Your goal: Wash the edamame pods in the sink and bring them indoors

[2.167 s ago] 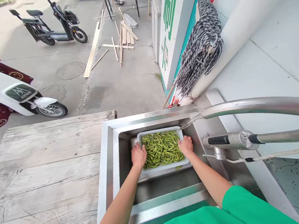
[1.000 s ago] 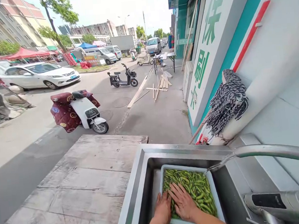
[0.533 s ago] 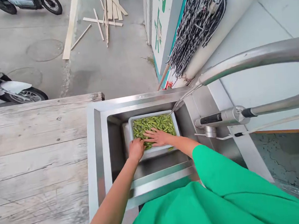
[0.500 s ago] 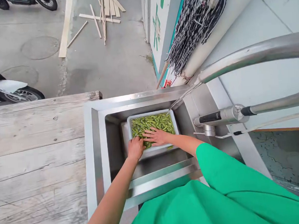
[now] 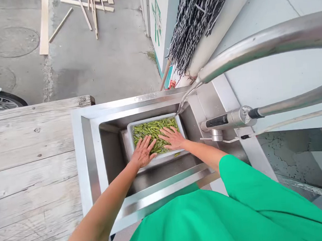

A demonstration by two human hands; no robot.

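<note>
Green bean pods, which look like edamame, fill a white rectangular tub standing in a stainless steel sink. My left hand lies over the tub's near left part, fingers spread on the pods. Across the right part, my right hand rests palm down on the pods, its fingers also apart. Water runs from the faucet into the tub's far right corner. A few pods show at the near rim, close to my right wrist.
A weathered wooden tabletop adjoins the sink on the left. The faucet's lever base and hose stand on the right. A string mop hangs beside a white pipe. Wooden boards lie on the concrete beyond.
My left hand has gone from curled at the tub's near edge to spread flat on the pods. My right hand stays spread on them. The whole view has shifted slightly.
</note>
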